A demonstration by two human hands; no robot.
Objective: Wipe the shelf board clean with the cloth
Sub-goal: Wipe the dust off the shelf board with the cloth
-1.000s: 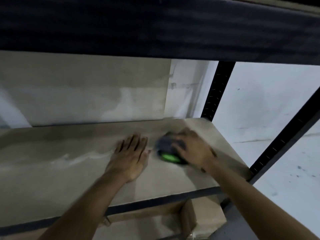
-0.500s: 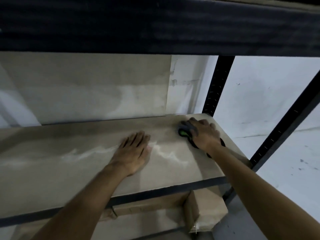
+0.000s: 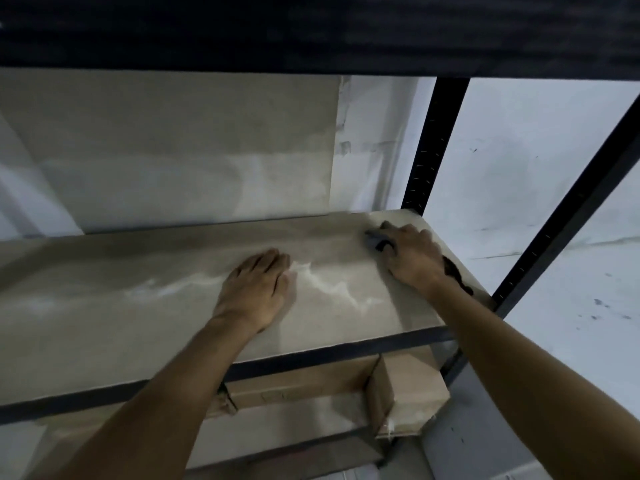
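the left hand (image 3: 258,289) lies flat on the board (image 3: 104,306), palm down, fingers straight and close together, near the middle of the board's width. a pale streak of dust (image 3: 329,285) runs across the board just beyond and to the right of its fingertips.

the right hand (image 3: 412,258) is at the board's far right corner, its fingers curled over the cloth (image 3: 375,241) and pressing it down onto the board. the cloth is dark grey; a bunch of it shows at the fingertips, and another dark part shows past the wrist near the board's right edge. how much of the cloth is under the palm cannot be told.

both forearms reach in from the bottom of the view, over the dark front rail (image 3: 346,351) of the rack. a black post (image 3: 433,143) stands at the board's back right corner, touching it, and a second post (image 3: 571,209) slants at the front right. behind the board a tan panel (image 3: 173,150) leans against the pale wall (image 3: 519,150). a dark upper shelf (image 3: 311,29) spans the top of the view. below the board, a cardboard box (image 3: 405,396) sits on a lower shelf at the right.
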